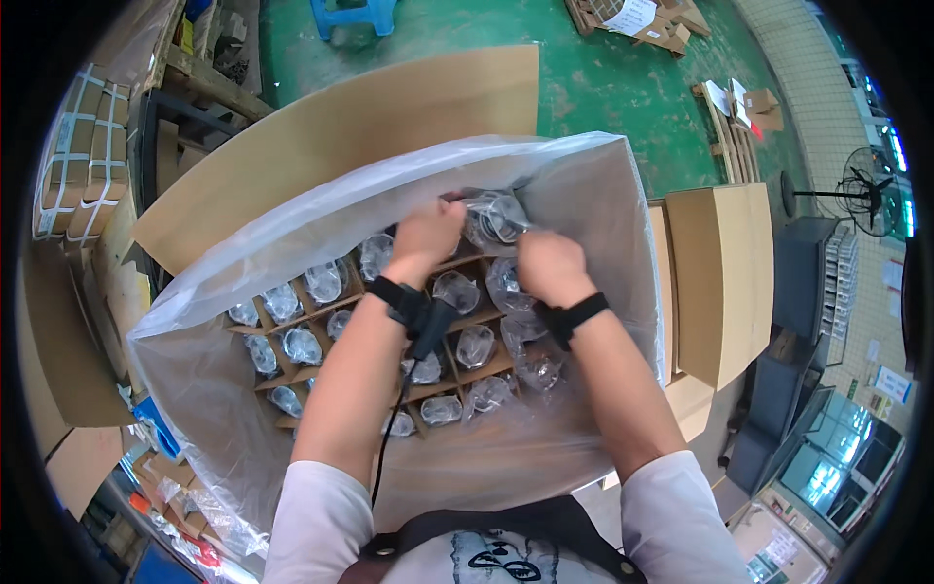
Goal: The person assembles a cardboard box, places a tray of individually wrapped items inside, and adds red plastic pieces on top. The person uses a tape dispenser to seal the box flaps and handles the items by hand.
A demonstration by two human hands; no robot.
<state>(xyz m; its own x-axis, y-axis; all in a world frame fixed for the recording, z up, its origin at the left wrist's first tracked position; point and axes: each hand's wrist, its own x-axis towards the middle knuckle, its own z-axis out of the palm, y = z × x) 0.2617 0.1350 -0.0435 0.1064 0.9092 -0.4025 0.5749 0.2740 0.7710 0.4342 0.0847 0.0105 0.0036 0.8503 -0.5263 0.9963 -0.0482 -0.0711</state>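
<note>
In front of me stands a large carton lined with a clear plastic sheet (370,185). Cardboard dividers (465,261) split its inside into cells, and most visible cells hold a round metal part in a clear bag (475,346). At the far right corner of the grid, my left hand (428,238) and my right hand (553,268) are closed on either side of a bagged round metal part (496,216), gripping its plastic. The right fingertips are partly hidden. Loose clear plastic (530,355) bulges over the right-hand cells. Black straps circle both wrists.
A tall cardboard flap (360,136) rises behind the carton's far side. More cardboard boxes (720,282) stand close on the right. Strapped cartons (88,156) are stacked at left. A blue stool (352,15), wooden pallets (730,131) and a black fan (864,193) stand farther off.
</note>
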